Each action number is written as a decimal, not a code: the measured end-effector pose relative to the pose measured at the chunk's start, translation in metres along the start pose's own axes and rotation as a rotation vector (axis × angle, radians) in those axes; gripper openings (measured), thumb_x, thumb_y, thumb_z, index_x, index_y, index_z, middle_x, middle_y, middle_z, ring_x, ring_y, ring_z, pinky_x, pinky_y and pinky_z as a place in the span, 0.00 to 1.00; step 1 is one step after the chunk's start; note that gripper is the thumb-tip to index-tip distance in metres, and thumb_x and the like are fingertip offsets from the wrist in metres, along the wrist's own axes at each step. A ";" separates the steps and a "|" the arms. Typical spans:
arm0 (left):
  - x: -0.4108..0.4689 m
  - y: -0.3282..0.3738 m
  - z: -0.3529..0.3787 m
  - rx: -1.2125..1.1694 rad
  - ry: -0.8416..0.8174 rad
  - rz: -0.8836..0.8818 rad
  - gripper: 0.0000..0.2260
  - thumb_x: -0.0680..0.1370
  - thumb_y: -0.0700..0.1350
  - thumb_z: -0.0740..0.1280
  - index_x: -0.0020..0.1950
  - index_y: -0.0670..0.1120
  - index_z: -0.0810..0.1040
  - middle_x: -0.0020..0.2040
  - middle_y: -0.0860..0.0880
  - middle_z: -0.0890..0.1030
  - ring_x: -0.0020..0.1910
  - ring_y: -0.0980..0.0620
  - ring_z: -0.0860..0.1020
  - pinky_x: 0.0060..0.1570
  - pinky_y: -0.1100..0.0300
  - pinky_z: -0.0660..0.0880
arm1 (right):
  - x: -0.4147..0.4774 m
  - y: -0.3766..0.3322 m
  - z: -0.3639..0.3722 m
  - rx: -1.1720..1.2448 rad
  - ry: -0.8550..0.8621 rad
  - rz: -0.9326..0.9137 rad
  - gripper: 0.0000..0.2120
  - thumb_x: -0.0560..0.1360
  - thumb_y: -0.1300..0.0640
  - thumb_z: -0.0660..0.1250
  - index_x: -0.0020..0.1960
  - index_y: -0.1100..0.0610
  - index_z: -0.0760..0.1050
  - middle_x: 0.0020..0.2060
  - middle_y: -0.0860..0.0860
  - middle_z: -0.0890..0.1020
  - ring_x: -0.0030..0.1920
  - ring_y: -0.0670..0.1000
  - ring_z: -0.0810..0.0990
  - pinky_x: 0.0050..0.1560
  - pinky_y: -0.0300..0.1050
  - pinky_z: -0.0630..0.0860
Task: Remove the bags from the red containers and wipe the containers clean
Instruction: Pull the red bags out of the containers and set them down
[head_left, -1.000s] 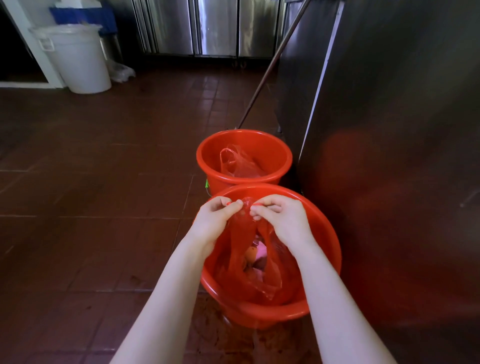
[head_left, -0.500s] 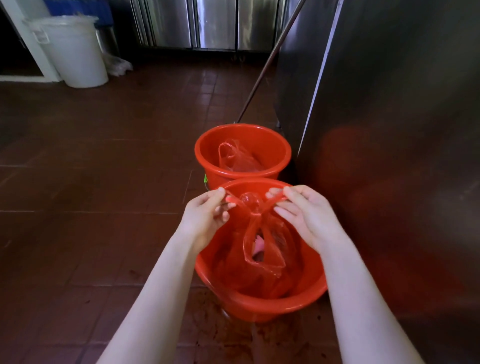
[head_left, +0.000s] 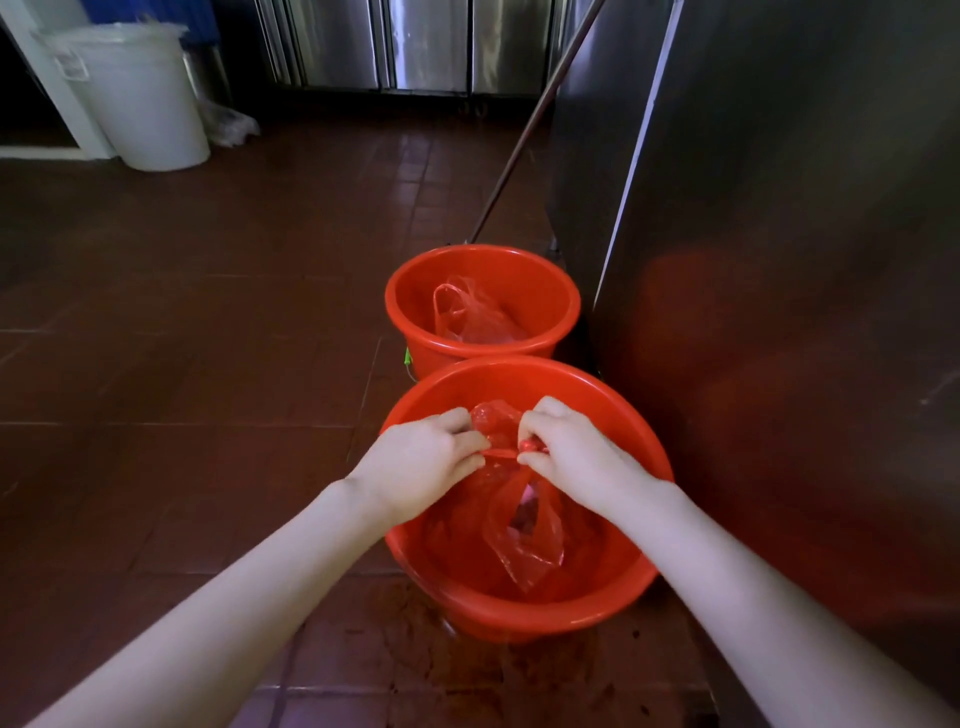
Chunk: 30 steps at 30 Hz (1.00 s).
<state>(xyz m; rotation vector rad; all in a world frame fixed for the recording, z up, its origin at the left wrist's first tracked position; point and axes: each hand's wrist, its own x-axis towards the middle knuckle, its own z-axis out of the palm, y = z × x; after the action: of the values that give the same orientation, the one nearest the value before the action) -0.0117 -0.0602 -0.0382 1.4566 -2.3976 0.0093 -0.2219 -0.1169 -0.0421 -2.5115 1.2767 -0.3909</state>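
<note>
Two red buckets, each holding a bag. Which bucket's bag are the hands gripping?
The nearer, wider bucket: left hand and right hand pinch its bag at the top. The other bag, in the farther bucket, lies untouched.

Arms extended; left hand (head_left: 421, 462), right hand (head_left: 576, 457) nearly touching, fingers (head_left: 462, 441) pinching bag (head_left: 524, 535).

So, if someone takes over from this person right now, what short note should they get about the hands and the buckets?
Left hand and right hand: both pinch the top of the red bag with the fingers.
The bag hangs inside the near red bucket. The far red bucket holds a second bag, untouched.
Done: no bag is out yet.
Left: lift out both bags, then wipe both buckets.
</note>
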 end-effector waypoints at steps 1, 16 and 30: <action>0.002 -0.001 0.000 0.056 0.029 0.061 0.11 0.82 0.49 0.62 0.60 0.50 0.80 0.50 0.51 0.77 0.47 0.51 0.78 0.43 0.57 0.77 | -0.003 0.002 0.003 -0.023 0.017 -0.001 0.07 0.75 0.53 0.71 0.49 0.49 0.73 0.46 0.44 0.67 0.41 0.47 0.75 0.43 0.40 0.72; -0.013 -0.050 0.007 0.182 -0.006 0.066 0.00 0.75 0.42 0.72 0.45 0.46 0.83 0.40 0.49 0.79 0.38 0.48 0.81 0.38 0.54 0.78 | -0.044 0.042 0.015 -0.027 0.006 0.096 0.06 0.74 0.57 0.71 0.41 0.52 0.74 0.40 0.45 0.74 0.40 0.48 0.77 0.45 0.48 0.77; -0.012 -0.067 0.001 -0.009 -0.021 -0.191 0.04 0.78 0.45 0.68 0.49 0.47 0.82 0.45 0.52 0.78 0.43 0.49 0.80 0.42 0.57 0.77 | -0.031 0.051 0.004 -0.189 -0.110 0.245 0.05 0.79 0.59 0.61 0.45 0.53 0.73 0.44 0.48 0.75 0.43 0.52 0.80 0.45 0.48 0.77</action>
<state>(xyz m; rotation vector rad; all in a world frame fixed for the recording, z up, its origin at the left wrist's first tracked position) 0.0511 -0.0825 -0.0539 1.6830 -2.2615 -0.0627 -0.2753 -0.1201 -0.0685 -2.4431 1.6188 -0.0781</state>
